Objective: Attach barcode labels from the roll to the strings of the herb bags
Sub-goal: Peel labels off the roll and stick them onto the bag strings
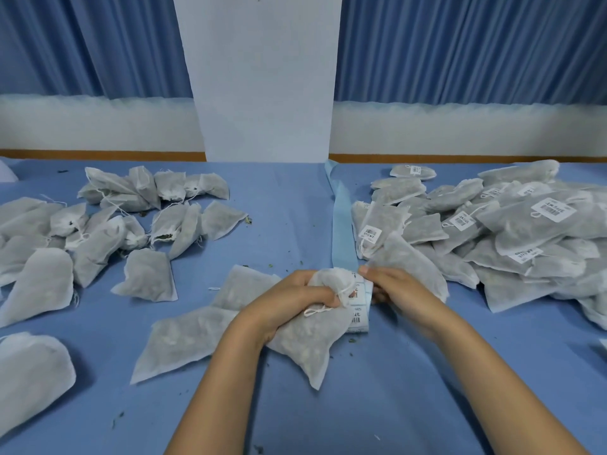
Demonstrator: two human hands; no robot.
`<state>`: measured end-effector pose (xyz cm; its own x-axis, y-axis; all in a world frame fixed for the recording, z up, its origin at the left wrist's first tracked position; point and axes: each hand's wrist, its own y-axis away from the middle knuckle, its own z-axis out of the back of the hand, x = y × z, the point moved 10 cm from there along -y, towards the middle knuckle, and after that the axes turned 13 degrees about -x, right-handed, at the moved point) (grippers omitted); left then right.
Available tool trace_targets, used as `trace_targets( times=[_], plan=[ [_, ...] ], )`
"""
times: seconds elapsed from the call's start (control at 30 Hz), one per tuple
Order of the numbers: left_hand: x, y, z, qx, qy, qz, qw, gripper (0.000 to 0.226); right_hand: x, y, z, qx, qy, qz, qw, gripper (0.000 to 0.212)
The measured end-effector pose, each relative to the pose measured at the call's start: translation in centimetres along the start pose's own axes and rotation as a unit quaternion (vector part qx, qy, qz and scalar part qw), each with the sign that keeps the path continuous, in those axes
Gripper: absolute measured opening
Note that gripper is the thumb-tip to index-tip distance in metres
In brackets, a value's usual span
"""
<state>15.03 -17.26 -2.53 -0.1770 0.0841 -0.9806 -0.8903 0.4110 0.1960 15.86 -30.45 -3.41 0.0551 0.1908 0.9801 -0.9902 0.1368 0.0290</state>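
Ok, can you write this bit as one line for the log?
left hand: grips herb bag | right hand: pinches label strip | string: no label yet | labelled pile: right | unlabelled bags: left

Blue-clothed table (289, 205) with herb bags (147, 277), label strip (341, 221).

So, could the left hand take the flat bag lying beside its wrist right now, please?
Probably not yet: the left hand grips another herb bag by its neck. The flat bag itself lies close, with nothing on top, on the cloth.
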Motion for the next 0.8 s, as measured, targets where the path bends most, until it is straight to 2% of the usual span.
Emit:
trace_targets(
  times=[0.07,0.13,0.2,0.27,0.33,0.4,0.43,0.5,0.53,0.57,0.63,0.73,0.8],
  plan=[
    [-0.1,0.1,-0.1,-0.003,-0.010,-0.008,1.000,0.025,0.3,0.1,0.2,-0.012,-0.019,0.011,1.000,0.037],
    [-0.1,0.1,0.0,-0.004,-0.012,-0.010,1.000,0.024,0.5,-0.2,0.9,-0.044,-0.057,0.011,0.997,0.020],
    [-0.1,0.2,1.0,-0.014,-0.022,-0.020,0.999,0.022,0.3,-0.6,1.4,-0.061,-0.087,0.005,0.994,0.012],
    [-0.6,0.0,3.4,-0.075,-0.035,-0.048,0.995,0.024,0.1,-0.8,1.6,-0.069,-0.107,0.005,0.992,0.014],
    [-1.5,-0.5,6.6,-0.192,-0.004,-0.093,0.977,0.020,0.2,-1.0,1.8,-0.086,-0.128,0.008,0.988,0.018],
    [-3.4,0.2,9.0,-0.327,-0.019,-0.188,0.926,0.031,0.2,-1.2,1.9,-0.103,-0.126,0.010,0.987,0.018],
    [-5.0,1.2,9.1,-0.385,-0.080,-0.264,0.881,0.047,0.0,-1.3,1.9,-0.113,-0.115,0.011,0.987,0.017],
    [-7.5,2.9,7.2,-0.430,-0.222,-0.395,0.781,0.074,0.1,-1.3,2.1,-0.143,-0.087,0.028,0.986,0.014],
    [-8.0,3.2,5.8,-0.422,-0.278,-0.435,0.745,0.076,0.5,-1.2,2.3,-0.163,-0.061,0.051,0.983,0.013],
    [-8.0,3.0,4.5,-0.396,-0.313,-0.459,0.731,0.069,1.2,-1.0,2.5,-0.184,-0.026,0.082,0.979,0.013],
    [-7.7,2.3,1.7,-0.320,-0.365,-0.487,0.726,0.042,2.4,-0.6,2.4,-0.205,0.028,0.137,0.969,0.014],
    [-6.5,1.0,-0.7,-0.224,-0.401,-0.475,0.750,0.015,3.0,-0.1,2.2,-0.218,0.043,0.170,0.960,0.012],
    [-5.8,0.4,-0.4,-0.206,-0.383,-0.448,0.781,0.016,3.1,0.0,2.4,-0.228,0.038,0.172,0.958,0.014]
  ],
)
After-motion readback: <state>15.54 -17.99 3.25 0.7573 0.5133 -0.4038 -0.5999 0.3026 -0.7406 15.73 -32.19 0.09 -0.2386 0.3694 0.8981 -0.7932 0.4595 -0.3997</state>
